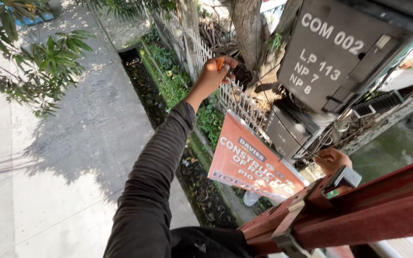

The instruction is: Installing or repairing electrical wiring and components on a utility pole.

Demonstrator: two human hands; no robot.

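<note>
1. Two hands are in view, seen from high above the ground; the left hand (212,74) is raised on an outstretched arm in a dark long sleeve (156,172), far from the body and above the white railing fence (237,98).
2. Left hand: fingers curled and pressed together, pinching a small orange item (220,63) between thumb and fingers; what the item is cannot be told; a thin dark wire (276,112) runs from near this hand down to the right.
3. Right hand (331,160): lower right, closed around something at the top edge of the orange printed banner (249,165) and just beside the near end of the thin wire; what it grips cannot be told, since the red metal beam (359,215) covers its lower part.
4. Red metal beam: crosses the near right corner; a grey metal bracket (342,177) sits on it just below the right hand.
5. Grey utility box (340,50): mounted upper right, with painted white markings; a smaller grey box (280,131) sits below it, beside the tree trunk (247,28).
6. Ground level: a concrete pavement (63,157) lies to the left; a dark open drain (144,86) and a strip of green plants (173,79) run between the pavement and the fence; leafy branches (48,57) overhang the upper left.
</note>
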